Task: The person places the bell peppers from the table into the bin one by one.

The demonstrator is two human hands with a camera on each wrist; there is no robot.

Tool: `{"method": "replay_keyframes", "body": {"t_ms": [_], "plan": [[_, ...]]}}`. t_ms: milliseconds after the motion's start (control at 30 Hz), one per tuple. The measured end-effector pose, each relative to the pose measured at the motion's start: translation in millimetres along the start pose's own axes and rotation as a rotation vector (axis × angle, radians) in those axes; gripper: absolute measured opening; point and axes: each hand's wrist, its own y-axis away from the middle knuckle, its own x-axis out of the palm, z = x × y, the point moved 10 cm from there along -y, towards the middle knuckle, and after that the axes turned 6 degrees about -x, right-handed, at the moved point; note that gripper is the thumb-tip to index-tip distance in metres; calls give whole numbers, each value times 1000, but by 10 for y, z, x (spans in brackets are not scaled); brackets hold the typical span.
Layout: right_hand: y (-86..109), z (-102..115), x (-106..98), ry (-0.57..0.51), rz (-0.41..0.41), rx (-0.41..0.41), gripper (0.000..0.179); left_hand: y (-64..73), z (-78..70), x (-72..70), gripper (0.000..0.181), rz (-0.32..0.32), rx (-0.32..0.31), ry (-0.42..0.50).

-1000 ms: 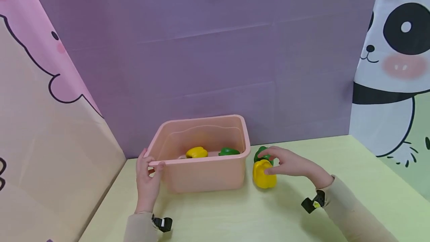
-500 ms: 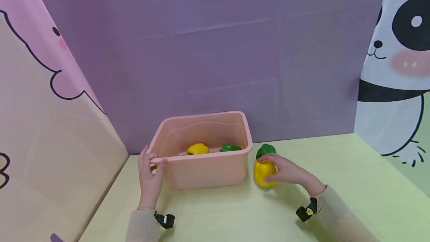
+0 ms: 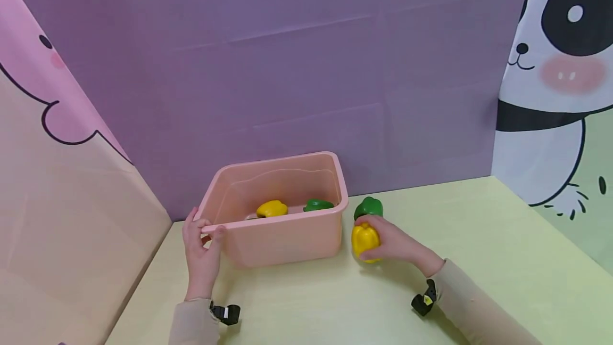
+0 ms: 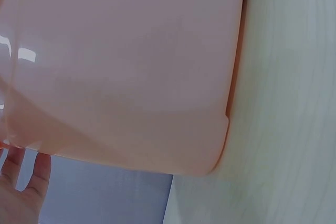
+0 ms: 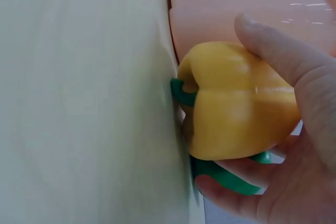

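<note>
A yellow bell pepper [image 3: 365, 239] with a green stem stands to the right of the pink bin [image 3: 282, 241]. My right hand [image 3: 392, 241] holds it between thumb and fingers; the right wrist view shows the thumb across one side of the yellow pepper [image 5: 236, 103] and the fingers at the other. Just behind it is a green bell pepper [image 3: 369, 206], partly covered in the right wrist view. My left hand [image 3: 202, 257] grips the bin's rim at its front left corner. Inside the bin lie another yellow pepper [image 3: 272, 208] and another green pepper [image 3: 318, 205], both partly hidden by the front wall.
The pale wooden table [image 3: 297, 302] carries the bin near its back edge. Behind rises a purple backdrop [image 3: 287, 68]. A pink-and-cream panel [image 3: 72, 201] stands at the left, and a panda-print panel [image 3: 551, 153] at the right.
My right hand has come down from over the two loose peppers and closed around the yellow one. The left hand stays on the bin's rim. The head view has shifted slightly.
</note>
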Motion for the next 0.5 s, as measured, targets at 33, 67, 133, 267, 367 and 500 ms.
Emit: {"method": "replay_keyframes", "body": {"t_ms": [33,67,133,267,367,500], "plan": [[-1,0,9,-5,4,2,67,-1,0,2,24,2,-1,3],[0,-1,16,-6,7,2,67,-1,-1,4,24,4,-1,5],[8,-10,26,0,9,7,68,4,-9,14,24,7,-3,4],[21,-6,38,15,6,3,66,9,-13,21,24,11,-8,3],[22,34,69,6,19,-10,64,10,-4,16,24,11,-14,6],[5,105,120,12,52,-39,62,-1,22,-2,24,1,-15,-5]]}}
